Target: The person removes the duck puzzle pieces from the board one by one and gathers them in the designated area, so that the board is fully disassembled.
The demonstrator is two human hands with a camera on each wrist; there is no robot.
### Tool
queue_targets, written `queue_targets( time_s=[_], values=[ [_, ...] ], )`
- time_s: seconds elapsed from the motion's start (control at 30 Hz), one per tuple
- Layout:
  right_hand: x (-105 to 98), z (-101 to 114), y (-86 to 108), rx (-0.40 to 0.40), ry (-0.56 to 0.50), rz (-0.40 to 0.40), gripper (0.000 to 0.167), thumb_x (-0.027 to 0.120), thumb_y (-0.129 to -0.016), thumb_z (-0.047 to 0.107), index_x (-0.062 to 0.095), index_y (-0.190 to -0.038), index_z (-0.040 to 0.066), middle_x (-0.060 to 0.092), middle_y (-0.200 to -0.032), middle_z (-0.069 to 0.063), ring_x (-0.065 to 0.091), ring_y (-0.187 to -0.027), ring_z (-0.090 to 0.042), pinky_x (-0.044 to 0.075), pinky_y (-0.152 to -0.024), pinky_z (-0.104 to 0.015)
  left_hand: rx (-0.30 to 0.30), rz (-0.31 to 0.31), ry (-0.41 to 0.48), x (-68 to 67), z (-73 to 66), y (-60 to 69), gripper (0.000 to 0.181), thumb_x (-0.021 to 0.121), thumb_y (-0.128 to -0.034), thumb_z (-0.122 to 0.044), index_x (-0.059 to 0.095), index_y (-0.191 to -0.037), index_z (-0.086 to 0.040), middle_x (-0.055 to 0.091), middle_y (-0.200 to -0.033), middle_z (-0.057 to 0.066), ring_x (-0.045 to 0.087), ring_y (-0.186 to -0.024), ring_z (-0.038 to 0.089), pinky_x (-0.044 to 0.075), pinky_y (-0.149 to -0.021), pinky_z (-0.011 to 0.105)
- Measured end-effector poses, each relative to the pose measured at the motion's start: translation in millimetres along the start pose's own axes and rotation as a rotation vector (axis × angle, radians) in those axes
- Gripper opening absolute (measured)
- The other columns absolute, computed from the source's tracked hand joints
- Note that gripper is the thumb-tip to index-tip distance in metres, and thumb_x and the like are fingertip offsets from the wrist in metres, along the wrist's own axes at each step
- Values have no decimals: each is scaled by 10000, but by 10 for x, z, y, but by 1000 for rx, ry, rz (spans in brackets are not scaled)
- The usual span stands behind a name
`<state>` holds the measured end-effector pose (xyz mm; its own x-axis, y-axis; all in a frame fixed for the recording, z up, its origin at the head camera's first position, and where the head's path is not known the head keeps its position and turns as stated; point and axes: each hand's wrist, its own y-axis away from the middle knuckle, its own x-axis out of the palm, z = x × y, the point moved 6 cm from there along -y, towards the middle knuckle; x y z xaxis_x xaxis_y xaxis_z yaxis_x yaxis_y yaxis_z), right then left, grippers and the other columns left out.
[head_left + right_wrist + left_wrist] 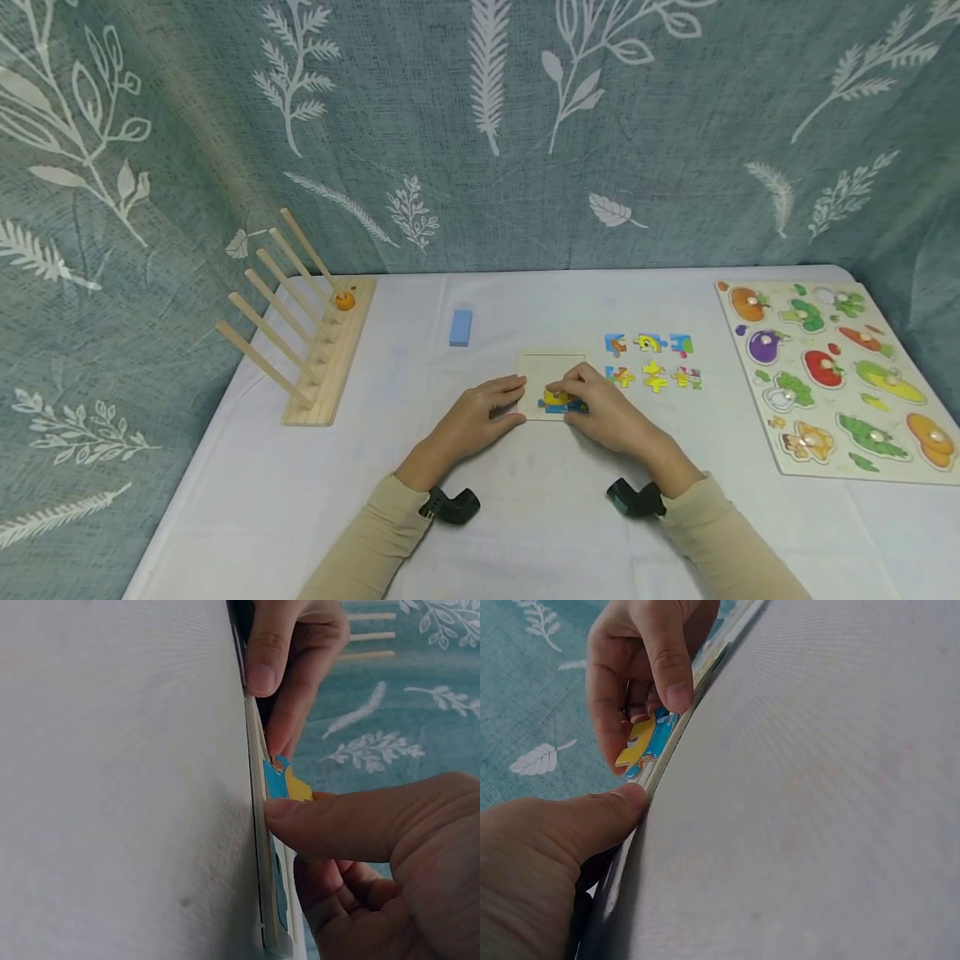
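A small pale puzzle tray [534,364] lies on the table with yellow-and-blue puzzle pieces [553,401] in its lower part. At the tray's left edge, my left hand [480,417] rests with extended fingers, its thumb by the lower left corner. Bent over the tray is my right hand [603,408], whose thumb and fingers pinch a yellow-and-blue puzzle piece [641,746]. In the right wrist view this piece [289,780] tilts up from the tray. Part of it is hidden behind the fingers. Several loose jigsaw pieces [654,377] lie in two rows right of the tray.
A wooden rack with upright pegs [341,358] stands at left, an orange bead [345,301] on its base. Behind the tray lies a blue block [461,327]. A vegetable knob-puzzle board [817,417] covers the table's right side. A patterned curtain [510,208] hangs behind.
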<state>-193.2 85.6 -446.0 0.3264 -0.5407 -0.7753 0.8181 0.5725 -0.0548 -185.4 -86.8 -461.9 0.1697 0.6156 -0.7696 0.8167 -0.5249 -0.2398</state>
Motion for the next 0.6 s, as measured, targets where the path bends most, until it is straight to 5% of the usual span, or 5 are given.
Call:
queue_targets(
  time_s=[0.6],
  values=[
    [-48,-23,13,7,3,-1,383,659,-860,46,624,-1242,43,518,-1044,-18,487,-892,-121,463,-774,-289,3,0,-8,8,15,-4,468,695,-868,-234,595,-1256,8,555,-1355,94,512,-1270,240,449,-1043,365]
  ],
)
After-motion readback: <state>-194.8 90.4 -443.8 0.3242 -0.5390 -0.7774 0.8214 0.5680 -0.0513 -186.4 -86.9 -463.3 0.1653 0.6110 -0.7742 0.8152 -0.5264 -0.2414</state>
